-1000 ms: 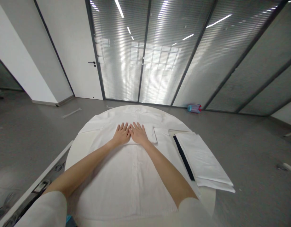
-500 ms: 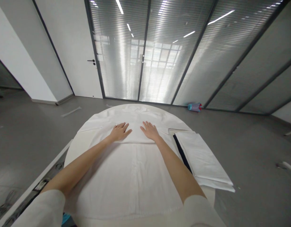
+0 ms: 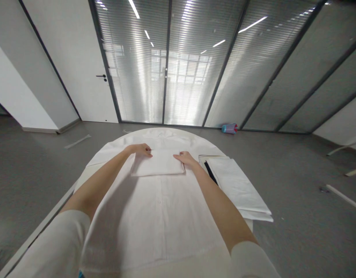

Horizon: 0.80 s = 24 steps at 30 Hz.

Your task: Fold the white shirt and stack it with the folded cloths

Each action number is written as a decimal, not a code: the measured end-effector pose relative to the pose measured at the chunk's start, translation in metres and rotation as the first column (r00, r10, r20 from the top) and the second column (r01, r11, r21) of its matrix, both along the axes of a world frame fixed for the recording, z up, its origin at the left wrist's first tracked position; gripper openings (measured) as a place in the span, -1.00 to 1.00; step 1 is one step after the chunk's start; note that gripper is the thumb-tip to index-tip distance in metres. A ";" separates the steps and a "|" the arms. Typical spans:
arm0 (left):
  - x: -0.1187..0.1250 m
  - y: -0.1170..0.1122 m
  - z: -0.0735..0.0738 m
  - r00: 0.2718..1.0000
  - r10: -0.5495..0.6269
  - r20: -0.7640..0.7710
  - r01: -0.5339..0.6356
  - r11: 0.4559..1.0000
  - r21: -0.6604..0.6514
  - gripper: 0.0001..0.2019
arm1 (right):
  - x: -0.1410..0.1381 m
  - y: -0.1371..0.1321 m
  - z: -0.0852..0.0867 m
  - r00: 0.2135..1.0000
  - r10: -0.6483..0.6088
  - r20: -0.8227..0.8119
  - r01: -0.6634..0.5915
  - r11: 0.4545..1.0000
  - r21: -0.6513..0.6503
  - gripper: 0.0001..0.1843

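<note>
A white shirt [image 3: 163, 216] lies spread over the round off-white table [image 3: 206, 265], its buttoned front strip running down the middle. Across its upper part is a white rectangular cloth layer [image 3: 159, 164]; whether it is a fold of the shirt or a separate piece I cannot tell. My left hand [image 3: 141, 149] pinches this layer near its far left corner, fingers curled under the thumb. At the far right corner, my right hand [image 3: 186, 157] grips the same layer between thumb and fingers.
On the table's right side lies a stack of folded white cloth [image 3: 238, 189] with a dark strip [image 3: 211, 172] along its left edge, overhanging the table. A blue and red container [image 3: 229, 128] rests on the floor by the glass partition.
Both hands were lying flat with fingers spread on the cloth layer. Now they have closed on its far corners, and the layer looks slightly raised. The view has shifted a little right.
</note>
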<state>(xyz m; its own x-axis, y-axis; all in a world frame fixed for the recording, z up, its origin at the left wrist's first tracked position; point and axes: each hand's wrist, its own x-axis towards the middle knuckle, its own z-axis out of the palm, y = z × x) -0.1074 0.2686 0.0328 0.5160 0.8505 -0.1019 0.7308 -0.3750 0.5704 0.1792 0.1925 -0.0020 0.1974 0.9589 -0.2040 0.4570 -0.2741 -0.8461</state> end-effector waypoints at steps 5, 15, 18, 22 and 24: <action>0.003 -0.019 0.017 0.993 0.085 -0.076 -0.077 0.991 0.107 -0.68 | -0.018 0.008 0.012 0.980 0.018 -0.199 -0.017 1.000 0.006 -0.74; -0.011 -0.151 0.032 0.960 -0.041 -0.279 0.241 0.634 0.735 -0.82 | 0.019 -0.069 0.035 0.875 0.285 0.391 -0.457 0.751 0.476 -0.64; -0.022 -0.175 -0.013 0.954 -0.136 -0.269 0.277 0.748 0.603 -0.80 | 0.028 -0.108 0.012 0.717 0.408 0.566 -0.579 0.800 0.157 -0.40; -0.050 -0.178 -0.050 0.989 0.129 0.074 -0.148 0.815 0.561 -0.50 | 0.022 -0.131 0.003 0.771 0.322 0.550 -0.484 0.858 0.175 -0.39; -0.060 -0.174 -0.057 0.923 0.321 0.214 -0.384 0.817 0.430 -0.32 | 0.012 -0.133 0.002 0.839 0.207 0.503 -0.351 0.912 0.210 -0.53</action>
